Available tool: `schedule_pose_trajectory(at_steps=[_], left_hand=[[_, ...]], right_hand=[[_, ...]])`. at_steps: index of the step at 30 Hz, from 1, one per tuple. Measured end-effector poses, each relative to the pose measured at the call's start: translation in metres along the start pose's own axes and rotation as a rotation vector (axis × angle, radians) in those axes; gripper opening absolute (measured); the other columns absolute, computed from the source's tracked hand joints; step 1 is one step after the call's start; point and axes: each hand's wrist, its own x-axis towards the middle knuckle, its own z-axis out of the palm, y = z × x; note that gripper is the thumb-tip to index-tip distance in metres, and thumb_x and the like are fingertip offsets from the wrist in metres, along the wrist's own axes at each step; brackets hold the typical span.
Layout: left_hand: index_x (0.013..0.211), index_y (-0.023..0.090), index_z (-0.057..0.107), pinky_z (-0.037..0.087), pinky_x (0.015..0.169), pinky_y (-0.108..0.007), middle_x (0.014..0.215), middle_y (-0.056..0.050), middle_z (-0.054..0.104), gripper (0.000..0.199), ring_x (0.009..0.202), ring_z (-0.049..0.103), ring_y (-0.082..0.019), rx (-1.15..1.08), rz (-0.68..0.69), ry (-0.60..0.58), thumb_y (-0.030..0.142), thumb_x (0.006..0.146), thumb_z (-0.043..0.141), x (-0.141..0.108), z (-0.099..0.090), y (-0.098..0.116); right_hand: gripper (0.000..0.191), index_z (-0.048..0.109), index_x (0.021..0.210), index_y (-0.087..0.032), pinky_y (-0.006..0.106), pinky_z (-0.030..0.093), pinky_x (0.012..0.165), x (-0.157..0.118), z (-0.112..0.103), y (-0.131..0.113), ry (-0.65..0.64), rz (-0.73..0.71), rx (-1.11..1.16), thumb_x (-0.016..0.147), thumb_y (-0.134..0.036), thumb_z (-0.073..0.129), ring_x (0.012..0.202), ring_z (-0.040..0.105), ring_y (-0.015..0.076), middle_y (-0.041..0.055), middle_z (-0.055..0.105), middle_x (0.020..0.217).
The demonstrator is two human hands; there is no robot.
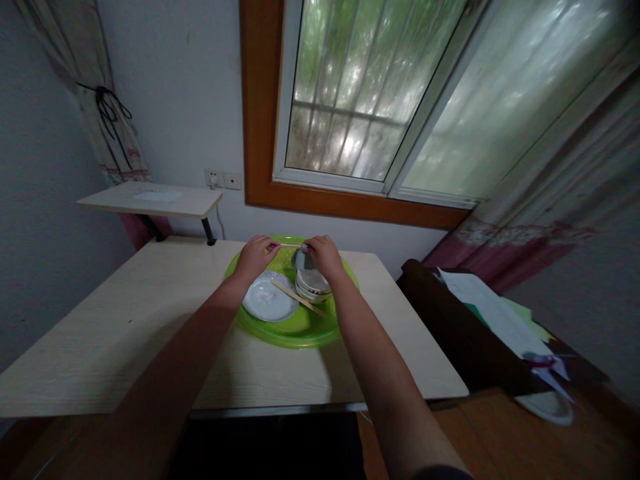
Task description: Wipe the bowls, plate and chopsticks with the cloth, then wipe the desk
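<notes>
Pinched between the fingertips of my left hand [256, 257] is one end of a thin, pale chopstick [290, 246], held level. My right hand [324, 255] is closed at its other end. Below my right fingers shows a greyish patterned piece [301, 259]; I cannot tell if it is held or lies in the basin. Both hands are over the far part of a round green basin [293, 343]. Inside it, a white plate [269, 300] lies on the left and stacked white bowls [313, 288] are on the right. More chopsticks [300, 299] lie slanted across the plate's edge.
The basin stands on a pale wooden table [150, 313]. A small raised shelf [115, 197] is at the table's far left. Beyond the right edge is a dark brown piece of furniture [445, 327] with papers [490, 310] on it. A window [370, 100] is behind.
</notes>
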Motion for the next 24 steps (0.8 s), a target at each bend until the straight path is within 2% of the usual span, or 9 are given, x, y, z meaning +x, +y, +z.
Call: schedule_pose_trajectory(at_steps=[3,9,14,19,24], left_hand=[[0.093,0.019,0.071,0.05,0.085,-0.032,0.089,-0.005,0.071,0.009,0.088,0.065,-0.02,-0.015,0.002,-0.002,0.024,0.091,0.064,-0.001,0.0,0.001],[0.091,0.021,0.074,0.05,0.089,-0.034,0.095,-0.006,0.075,0.015,0.094,0.067,-0.022,-0.072,0.062,-0.12,0.032,0.094,0.064,-0.003,0.002,0.002],[0.092,0.021,0.074,0.051,0.088,-0.035,0.096,-0.007,0.076,0.016,0.094,0.068,-0.022,-0.067,0.057,-0.141,0.03,0.095,0.062,-0.003,0.003,0.002],[0.094,0.022,0.074,0.05,0.089,-0.035,0.097,-0.007,0.075,0.018,0.096,0.067,-0.023,-0.012,0.029,-0.109,0.031,0.097,0.058,-0.003,0.0,0.006],[0.092,0.022,0.073,0.048,0.089,-0.036,0.097,-0.008,0.074,0.018,0.098,0.065,-0.024,0.078,-0.084,0.003,0.028,0.097,0.057,-0.002,-0.002,-0.003]], right_hand=[[0.022,0.073,0.116,-0.02,0.037,0.043,0.091,0.0,-0.002,-0.007,-0.018,-0.031,-0.019,0.096,-0.023,0.063,0.104,0.056,0.0264,0.0097,0.073,0.108],[0.022,0.072,0.116,-0.02,0.037,0.042,0.093,-0.002,-0.006,-0.033,-0.04,-0.209,-0.039,0.099,-0.026,0.06,0.105,0.055,0.0261,0.0095,0.071,0.11],[0.022,0.071,0.116,-0.02,0.037,0.041,0.093,-0.004,-0.007,-0.047,-0.037,-0.246,-0.061,0.101,-0.026,0.056,0.105,0.054,0.0265,0.0102,0.07,0.11],[0.023,0.07,0.119,-0.021,0.038,0.042,0.092,0.0,-0.003,-0.044,-0.037,-0.188,-0.07,0.1,-0.028,0.057,0.105,0.055,0.0274,0.0105,0.07,0.112],[0.022,0.071,0.116,-0.021,0.04,0.043,0.09,-0.001,-0.001,-0.02,0.01,-0.01,-0.11,0.097,-0.022,0.061,0.106,0.054,0.0294,0.0109,0.07,0.112]])
